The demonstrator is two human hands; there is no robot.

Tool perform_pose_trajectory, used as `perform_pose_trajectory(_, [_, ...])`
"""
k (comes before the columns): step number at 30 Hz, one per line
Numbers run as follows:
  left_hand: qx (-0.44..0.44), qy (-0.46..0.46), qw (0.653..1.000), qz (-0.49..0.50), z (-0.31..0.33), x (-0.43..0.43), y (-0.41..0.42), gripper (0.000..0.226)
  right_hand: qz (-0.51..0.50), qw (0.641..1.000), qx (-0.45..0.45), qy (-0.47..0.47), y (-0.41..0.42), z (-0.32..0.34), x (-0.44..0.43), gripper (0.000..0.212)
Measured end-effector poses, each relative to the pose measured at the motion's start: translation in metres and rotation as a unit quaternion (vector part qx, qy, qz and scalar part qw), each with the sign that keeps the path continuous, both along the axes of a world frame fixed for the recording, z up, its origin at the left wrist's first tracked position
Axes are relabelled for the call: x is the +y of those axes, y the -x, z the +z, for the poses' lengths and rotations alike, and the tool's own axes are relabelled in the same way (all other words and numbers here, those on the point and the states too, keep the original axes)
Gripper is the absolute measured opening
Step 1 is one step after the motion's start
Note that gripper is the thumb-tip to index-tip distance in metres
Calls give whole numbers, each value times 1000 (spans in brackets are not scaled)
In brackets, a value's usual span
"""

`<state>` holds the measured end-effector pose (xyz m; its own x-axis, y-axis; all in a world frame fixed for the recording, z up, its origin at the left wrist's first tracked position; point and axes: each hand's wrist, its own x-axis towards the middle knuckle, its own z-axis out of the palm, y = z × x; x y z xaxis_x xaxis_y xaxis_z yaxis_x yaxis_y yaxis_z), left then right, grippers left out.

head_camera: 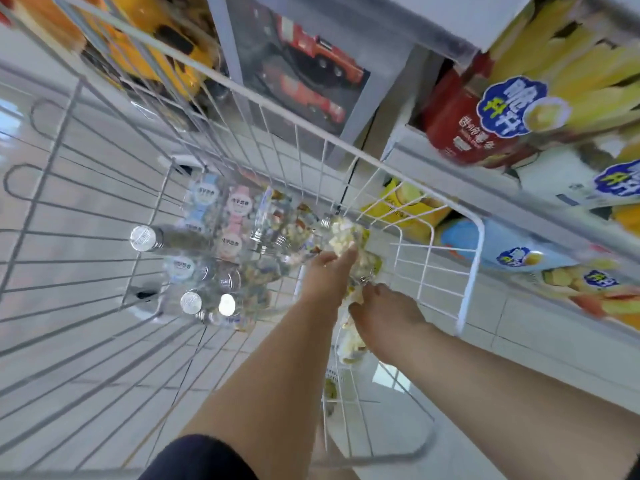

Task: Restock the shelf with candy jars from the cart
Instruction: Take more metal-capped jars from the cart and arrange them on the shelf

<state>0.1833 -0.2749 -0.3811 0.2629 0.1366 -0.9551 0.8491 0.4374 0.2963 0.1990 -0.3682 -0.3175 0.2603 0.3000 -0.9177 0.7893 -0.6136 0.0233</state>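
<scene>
I look down into a white wire cart (467, 278) with several clear candy jars at its bottom. My left hand (329, 271) reaches deep into the cart and its fingers lie on a clear jar of pale yellow candy (343, 233). My right hand (384, 310) is beside it, fingers curled down over another clear jar of yellowish candy (349, 337) with a silver cap. Whether either hand fully grips its jar is blurred. More jars with silver lids (143, 238) and pink and blue labelled ones (239, 206) stand to the left.
The shelf (485, 161) runs along the right, holding yellow snack bags (554, 81), a red tub (460, 129) and lower bags (408, 209). Toy vehicle boxes (304, 74) stand beyond the cart. Pale tiled floor shows beneath.
</scene>
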Motion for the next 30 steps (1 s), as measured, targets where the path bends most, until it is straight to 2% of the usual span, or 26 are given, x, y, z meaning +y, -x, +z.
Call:
perform_pose_trajectory(5, [-9, -53, 998, 25, -6, -8, -10, 64, -6, 1000, -8, -22, 1, -1, 0, 34])
perform_pose_trajectory(8, [-3, -74, 997, 25, -7, -8, -8, 51, 3, 999, -7, -36, 2, 1, -4, 27])
perform_pose_trajectory(10, [-4, -82, 997, 6, -5, -7, -4, 50, 7, 999, -6, -39, 1, 5, -5, 25])
perform_pose_trajectory(14, [-47, -107, 992, -43, 3, -4, 9, 75, 14, 999, -13, -46, 5, 10, -4, 33])
perform_pose_trajectory(15, [-54, -111, 991, -51, 7, -2, 12, 74, 17, 999, -15, -47, 5, 10, -4, 34])
perform_pose_trajectory(19, [-58, -92, 993, -46, 18, 14, 20, 46, -8, 997, -26, -75, 6, 19, -5, 37])
perform_pose_trajectory(24, [-116, -72, 989, -49, 76, 43, 30, 45, -112, 976, -51, -177, 7, 63, -12, 32])
perform_pose_trajectory(28, [-185, -82, 978, -46, 158, 66, 40, 88, -236, 933, -70, -261, 2, 139, -21, 29])
perform_pose_trajectory(30, [-214, -92, 972, -40, 205, 73, 41, 85, -313, 900, -82, -292, -2, 185, -27, 30])
